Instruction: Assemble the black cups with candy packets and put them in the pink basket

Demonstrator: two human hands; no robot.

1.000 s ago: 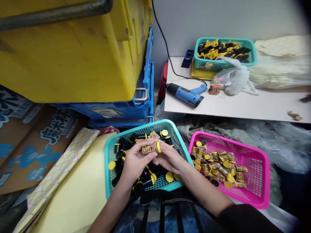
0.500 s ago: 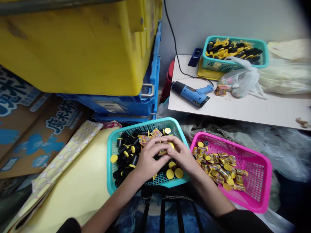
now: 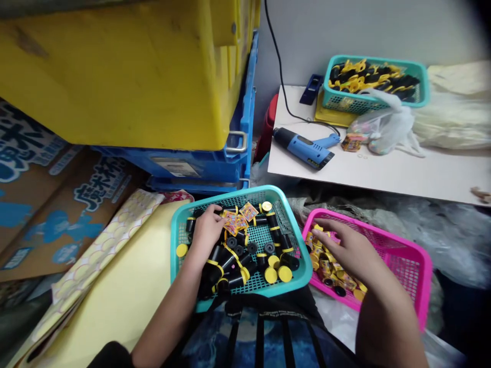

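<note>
My left hand [image 3: 207, 233] reaches into the teal basket [image 3: 303, 266] in front of me. Its fingers are closed together near the far left side, among small black cylinders with yellow rims [image 3: 232, 280]; whatever they grip is hidden. Beside the fingertips lie small printed orange stickers or packets [image 3: 235, 221]. Loose yellow discs [image 3: 284, 274] rest at the basket's right. Over the pink basket [image 3: 422, 291], my right hand [image 3: 351, 250] is open, its fingers stretched leftward above a pile of small printed yellow-capped pieces [image 3: 322, 258]. I see nothing held in it.
On the white table [image 3: 383, 174] lie a blue heat gun [image 3: 303, 148] and a knotted plastic bag [image 3: 391, 122]. Another teal basket [image 3: 347, 104] holds black and yellow parts. A large yellow bin [image 3: 134, 76] sits on blue crates [image 3: 192, 166] at left, beside printed cardboard [image 3: 76, 204].
My hands were together over the teal basket around a small yellow-capped piece. They have parted: the left moved left among the black cylinders, the right moved over the pink basket and opened.
</note>
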